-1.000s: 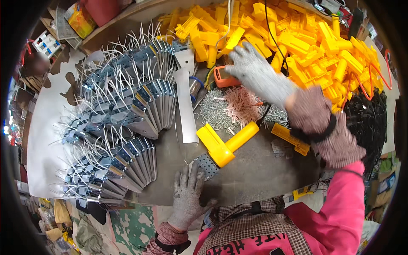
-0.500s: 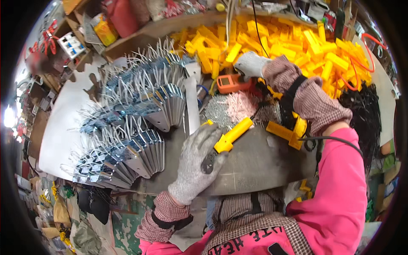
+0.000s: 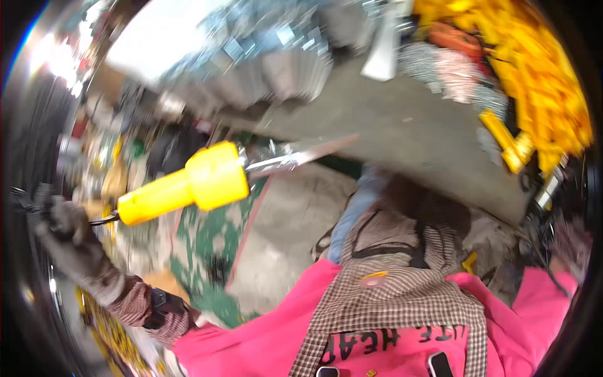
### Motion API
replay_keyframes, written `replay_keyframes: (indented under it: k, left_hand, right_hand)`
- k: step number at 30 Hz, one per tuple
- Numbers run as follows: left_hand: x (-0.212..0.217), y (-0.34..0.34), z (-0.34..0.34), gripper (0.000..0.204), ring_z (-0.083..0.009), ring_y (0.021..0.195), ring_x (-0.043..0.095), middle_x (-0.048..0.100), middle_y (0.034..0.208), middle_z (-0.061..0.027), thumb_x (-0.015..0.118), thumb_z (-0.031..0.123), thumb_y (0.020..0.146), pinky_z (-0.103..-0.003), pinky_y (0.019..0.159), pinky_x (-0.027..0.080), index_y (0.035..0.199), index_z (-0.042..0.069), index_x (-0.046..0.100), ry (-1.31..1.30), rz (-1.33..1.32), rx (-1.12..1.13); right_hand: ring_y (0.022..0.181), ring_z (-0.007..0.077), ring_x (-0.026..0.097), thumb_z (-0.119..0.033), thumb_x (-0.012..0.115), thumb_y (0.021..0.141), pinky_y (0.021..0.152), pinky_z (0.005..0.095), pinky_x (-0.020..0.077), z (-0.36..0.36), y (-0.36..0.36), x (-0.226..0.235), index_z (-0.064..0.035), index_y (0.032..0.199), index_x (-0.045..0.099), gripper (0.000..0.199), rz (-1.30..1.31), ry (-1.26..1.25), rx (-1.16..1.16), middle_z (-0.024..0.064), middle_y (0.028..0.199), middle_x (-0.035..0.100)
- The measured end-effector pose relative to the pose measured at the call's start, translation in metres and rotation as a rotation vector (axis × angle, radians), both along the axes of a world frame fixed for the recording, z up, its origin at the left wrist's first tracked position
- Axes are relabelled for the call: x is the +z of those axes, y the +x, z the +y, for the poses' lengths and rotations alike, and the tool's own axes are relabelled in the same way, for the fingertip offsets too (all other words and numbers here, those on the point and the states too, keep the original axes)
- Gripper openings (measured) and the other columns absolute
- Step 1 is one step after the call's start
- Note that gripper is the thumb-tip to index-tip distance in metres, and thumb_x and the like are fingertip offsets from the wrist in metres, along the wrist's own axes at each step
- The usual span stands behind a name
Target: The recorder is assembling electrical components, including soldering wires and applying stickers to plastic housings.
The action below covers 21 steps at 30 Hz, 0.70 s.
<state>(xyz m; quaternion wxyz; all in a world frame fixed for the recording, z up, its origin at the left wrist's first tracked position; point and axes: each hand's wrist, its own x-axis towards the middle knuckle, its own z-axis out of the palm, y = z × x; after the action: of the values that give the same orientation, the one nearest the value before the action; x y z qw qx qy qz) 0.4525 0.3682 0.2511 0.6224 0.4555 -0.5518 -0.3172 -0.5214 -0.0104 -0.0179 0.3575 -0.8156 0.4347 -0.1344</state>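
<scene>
The picture is blurred and tilted. My left hand (image 3: 63, 235), in a grey glove, is far out at the left edge, below the bench. It is closed on a thin black cord that runs into the back end of a yellow-handled tool (image 3: 188, 185). The tool hangs in the air beside the bench, and its metal tip (image 3: 295, 157) points toward the bench's front edge. My right hand (image 3: 568, 242) is a blur at the right edge under the bench corner, and its fingers cannot be made out. A loose yellow part (image 3: 509, 141) lies on the bench near the pile.
The grey workbench (image 3: 408, 125) slants across the top. A pile of yellow plastic parts (image 3: 540, 69) lies at its right, with fanned rows of grey metal pieces (image 3: 282, 69) at its left and an orange object (image 3: 455, 38) at the back. A green patterned mat (image 3: 213, 239) covers the floor.
My left hand has carried the yellow tool off the bench, out to the left and down. The view has swung down toward the floor. My right hand has left the yellow pile.
</scene>
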Motion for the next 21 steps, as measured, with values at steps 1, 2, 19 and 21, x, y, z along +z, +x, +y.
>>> replay_keyframes:
  k: [1, 2, 19, 21]
  left_hand:
    - [-0.036, 0.019, 0.04, 0.044, -0.0109, 0.1, 0.06, 0.063, 0.109, -0.0046, 0.053, 0.034, 0.105, -0.026, 0.096, 0.048, 0.13, -0.002, 0.058, -0.011, -0.117, 0.221]
    - [-0.091, 0.008, 0.058, 0.038, -0.0133, 0.106, 0.059, 0.064, 0.111, -0.0048, 0.054, 0.03, 0.104, -0.028, 0.101, 0.044, 0.129, 0.002, 0.06, 0.062, -0.206, 0.845]
    - [-0.462, -0.077, 0.196, 0.033, -0.0196, 0.1, 0.055, 0.062, 0.112, -0.0067, 0.056, 0.021, 0.094, -0.031, 0.085, 0.046, 0.12, 0.003, 0.058, 0.786, 0.168, -0.307]
    - [-0.469, -0.068, 0.091, 0.039, -0.0221, 0.107, 0.052, 0.059, 0.12, -0.0084, 0.054, 0.026, 0.095, -0.033, 0.09, 0.046, 0.126, 0.002, 0.053, 0.762, 0.265, -0.567]
  right_hand:
    - [0.113, 0.021, 0.053, -0.023, 0.071, 0.091, 0.092, 0.0347, 0.044, 0.001, 0.043, 0.0, -0.0078, 0.125, 0.058, 0.039, 0.032, 0.085, 0.065, 0.009, 0.121, 0.058]
    - [0.117, 0.0215, 0.052, -0.021, 0.07, 0.092, 0.095, 0.0344, 0.0431, 0.004, 0.088, 0.007, -0.0074, 0.128, 0.057, 0.041, 0.071, 0.162, 0.121, 0.0096, 0.125, 0.057]
    - [0.103, 0.0218, 0.062, -0.057, 0.066, 0.08, 0.092, 0.0353, 0.0465, 0.201, 0.263, 0.154, -0.0003, 0.13, 0.057, 0.076, -0.14, 0.014, -0.437, 0.0134, 0.116, 0.063]
    - [0.099, 0.0245, 0.065, -0.054, 0.058, 0.091, 0.089, 0.0354, 0.0494, 0.247, 0.217, 0.148, 0.0079, 0.118, 0.061, 0.068, -0.25, -0.18, -0.562, 0.0182, 0.11, 0.064]
